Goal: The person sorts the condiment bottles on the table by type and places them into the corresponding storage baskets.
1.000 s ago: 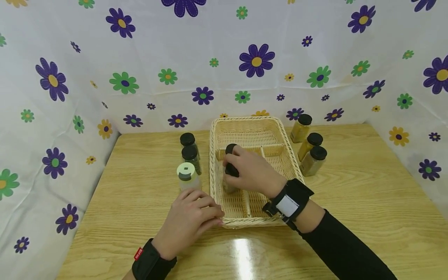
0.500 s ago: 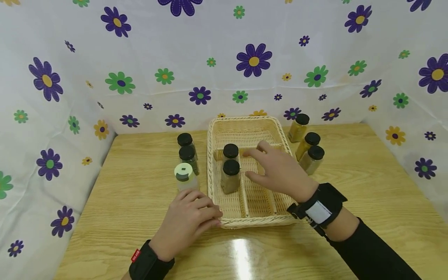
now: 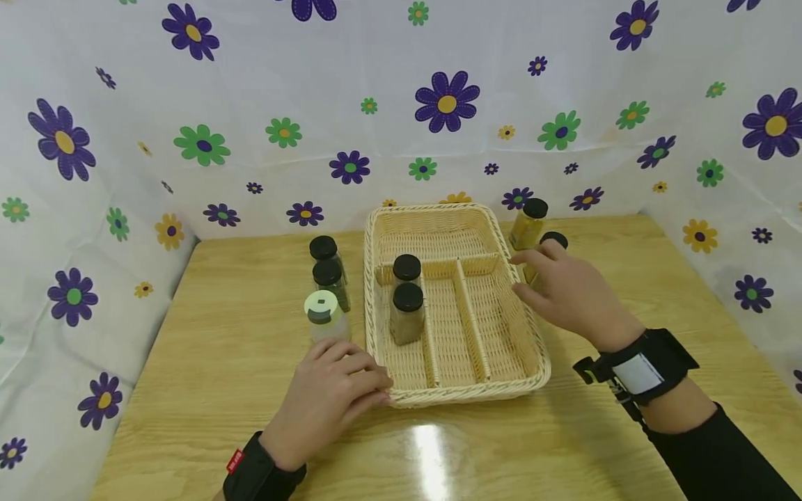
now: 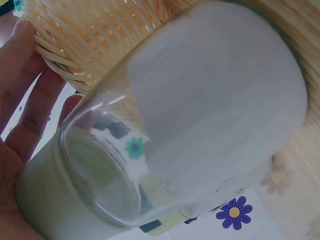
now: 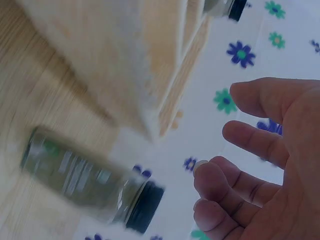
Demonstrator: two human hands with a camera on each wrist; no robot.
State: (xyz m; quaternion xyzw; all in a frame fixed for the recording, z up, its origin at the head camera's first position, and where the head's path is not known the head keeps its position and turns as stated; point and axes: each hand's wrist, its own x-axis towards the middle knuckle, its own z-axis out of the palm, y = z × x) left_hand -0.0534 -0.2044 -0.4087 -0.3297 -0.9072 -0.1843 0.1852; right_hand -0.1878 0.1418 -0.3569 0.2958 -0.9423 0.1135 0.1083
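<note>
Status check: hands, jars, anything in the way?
Left hand touches basket corner. Right hand empty, by jars right of basket. Two jars in near-left compartment. Pale-lidded jar crowds left hand.

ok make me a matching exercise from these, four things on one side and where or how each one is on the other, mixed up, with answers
1. left hand
2. right hand
3. jar with the pale lid
4. wicker basket

A. divided into four compartments
B. standing on the table, left of the basket
C. fingers at the basket's near left corner
D. holding nothing, at the basket's right side

Right pairs: 1-C, 2-D, 3-B, 4-A
</note>
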